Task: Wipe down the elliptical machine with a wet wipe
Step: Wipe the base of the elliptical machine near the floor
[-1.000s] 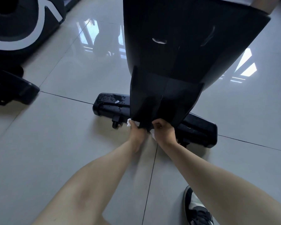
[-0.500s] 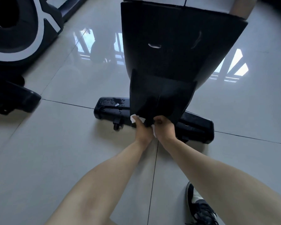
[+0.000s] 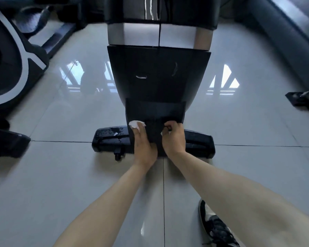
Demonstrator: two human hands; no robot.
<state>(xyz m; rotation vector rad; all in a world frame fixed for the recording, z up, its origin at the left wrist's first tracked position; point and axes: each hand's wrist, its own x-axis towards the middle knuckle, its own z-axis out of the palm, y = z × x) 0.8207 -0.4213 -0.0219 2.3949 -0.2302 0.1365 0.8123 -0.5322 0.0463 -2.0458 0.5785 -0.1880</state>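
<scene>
The elliptical machine's black housing [image 3: 159, 77] rises in front of me, with a grey band above it and a black floor stabiliser bar [image 3: 200, 141] below. My left hand [image 3: 144, 147] presses a white wet wipe [image 3: 136, 124] against the lower black cover panel [image 3: 155, 111], fingers extended over it. My right hand [image 3: 173, 138] grips the right side of that panel's lower edge with curled fingers; a small white bit shows beside it. Water drops sit on the bar's left end [image 3: 111, 134].
A second exercise machine [image 3: 9, 72] with a black and white housing stands at the left, its foot [image 3: 7, 141] on the tiles. A small black part [image 3: 298, 98] lies on the floor at right. My shoe [image 3: 216, 227] is at the lower right. Glossy tile floor all around.
Both hands have moved up the lower panel, and the wipe under my left hand now shows more. My head has tilted up, bringing the grey band into view.
</scene>
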